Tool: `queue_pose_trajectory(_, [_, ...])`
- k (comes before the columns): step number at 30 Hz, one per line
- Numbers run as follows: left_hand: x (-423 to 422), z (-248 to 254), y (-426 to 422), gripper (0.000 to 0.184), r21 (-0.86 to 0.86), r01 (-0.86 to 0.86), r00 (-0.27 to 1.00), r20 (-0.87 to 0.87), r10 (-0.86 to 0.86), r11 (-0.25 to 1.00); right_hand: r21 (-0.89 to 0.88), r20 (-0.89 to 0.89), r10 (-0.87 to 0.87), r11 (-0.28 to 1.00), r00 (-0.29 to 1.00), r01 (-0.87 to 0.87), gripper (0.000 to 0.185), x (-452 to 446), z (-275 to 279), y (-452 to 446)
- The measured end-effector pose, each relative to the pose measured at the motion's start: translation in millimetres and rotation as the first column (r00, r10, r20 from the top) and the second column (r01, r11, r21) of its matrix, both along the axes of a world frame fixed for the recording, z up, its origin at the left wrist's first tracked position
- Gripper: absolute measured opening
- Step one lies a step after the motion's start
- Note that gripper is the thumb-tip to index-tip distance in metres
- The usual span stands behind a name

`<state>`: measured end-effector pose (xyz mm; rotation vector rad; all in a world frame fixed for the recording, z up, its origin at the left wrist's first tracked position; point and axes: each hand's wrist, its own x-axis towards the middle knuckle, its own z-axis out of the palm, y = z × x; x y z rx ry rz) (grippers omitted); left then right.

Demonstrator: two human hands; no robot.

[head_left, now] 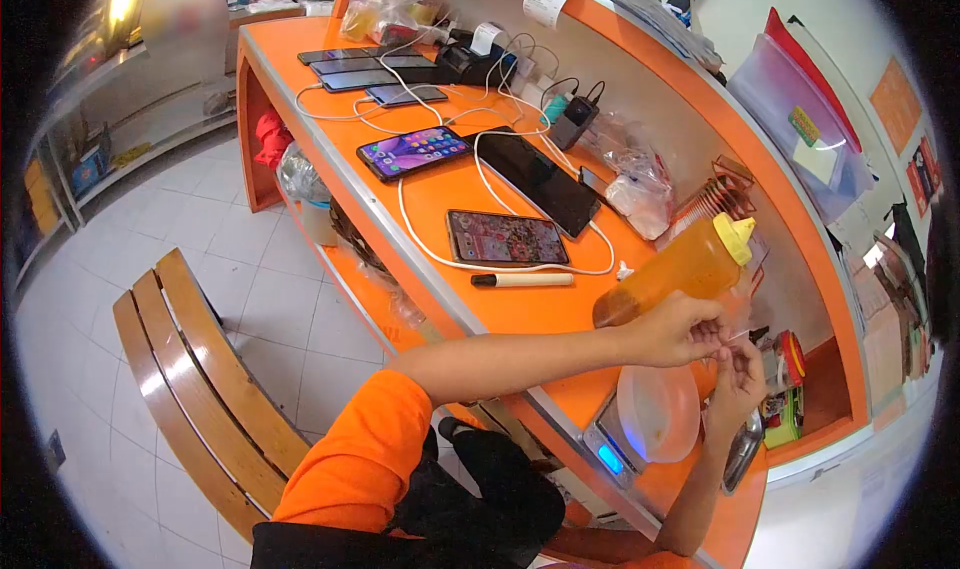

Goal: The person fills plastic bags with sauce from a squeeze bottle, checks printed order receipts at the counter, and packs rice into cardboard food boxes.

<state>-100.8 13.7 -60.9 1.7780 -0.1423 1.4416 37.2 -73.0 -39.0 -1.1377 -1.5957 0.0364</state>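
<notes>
My left hand (690, 329) and my right hand (738, 377) meet over the right part of the orange counter, fingers pinched together. Between the fingertips shows a small, thin, clear or whitish piece, too small to name. Just below the hands, a translucent plastic bowl (672, 414) rests on a digital scale (608, 457) with a lit blue display. A squeeze bottle (670, 274) with a yellow cap and amber contents is behind my left hand and forearm, its base toward the phones. Near my right wrist is a dark, shiny rounded object (744, 453).
Several phones (415, 152), a black tablet (535, 179) and white cables lie along the counter (500, 309), with a marker (522, 280) nearer the bottle. A card terminal (475, 61) and plastic bags (640, 189) stand against the raised back panel. A wooden bench (205, 369) is at left.
</notes>
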Motion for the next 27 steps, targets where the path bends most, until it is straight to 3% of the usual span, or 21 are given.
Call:
queue_pose_trajectory(3, [10.9,-3.2,0.0,0.015,-0.211,0.224,0.974,0.093,-0.208,0.952,-0.049,-0.115,-0.012,0.999,0.993,0.006,0.015,2.2,-1.5,2.1])
queue_pose_trajectory(4, [13.8,-6.4,-1.4,0.015,-0.201,0.130,0.990,0.080,-0.116,0.971,-0.049,-0.156,-0.012,0.999,0.988,0.005,0.015,0.3,-1.4,2.0])
queue_pose_trajectory(7, [10.1,-7.1,-9.1,0.015,-0.143,-0.097,0.995,0.022,0.102,0.985,0.056,0.232,-0.216,0.976,0.949,0.208,0.019,-26.9,2.4,-6.7])
queue_pose_trajectory(10, [7.5,-8.8,-9.3,0.018,0.023,-0.258,0.965,-0.048,0.259,0.966,0.283,0.546,-0.356,0.930,0.758,0.233,0.024,-34.0,2.2,-10.7])
queue_pose_trajectory(13, [8.2,-11.3,-3.4,0.019,0.258,-0.464,0.869,-0.049,0.492,0.847,0.402,0.678,-0.453,0.888,0.579,0.225,0.028,-20.3,-5.7,-12.4])
queue_pose_trajectory(16, [3.6,-9.4,-7.1,0.020,0.331,-0.557,0.796,-0.049,0.603,0.762,0.286,0.576,-0.437,0.900,0.691,0.331,0.030,-15.8,4.3,-11.1])
queue_pose_trajectory(19, [4.5,-7.4,-9.8,0.017,0.304,-0.558,0.803,-0.037,0.595,0.772,0.236,0.469,-0.328,0.941,0.820,0.242,0.029,-24.9,10.3,-8.6])
queue_pose_trajectory(24, [-4.0,-0.2,-1.3,0.012,0.341,-0.618,0.736,-0.065,0.673,0.709,0.152,0.069,-0.244,0.961,0.967,0.231,0.030,-10.8,5.4,-7.1])
queue_pose_trajectory(26, [-5.1,-0.5,-4.2,0.012,0.476,-0.734,0.629,0.204,0.750,0.485,0.122,-0.077,-0.184,0.974,0.980,0.192,0.031,-10.0,5.9,-7.3])
queue_pose_trajectory(27, [-5.1,-0.7,-5.5,0.013,0.506,-0.782,0.569,0.345,0.746,0.363,0.136,-0.033,-0.155,0.978,0.987,0.158,0.032,-16.7,4.9,-10.0])
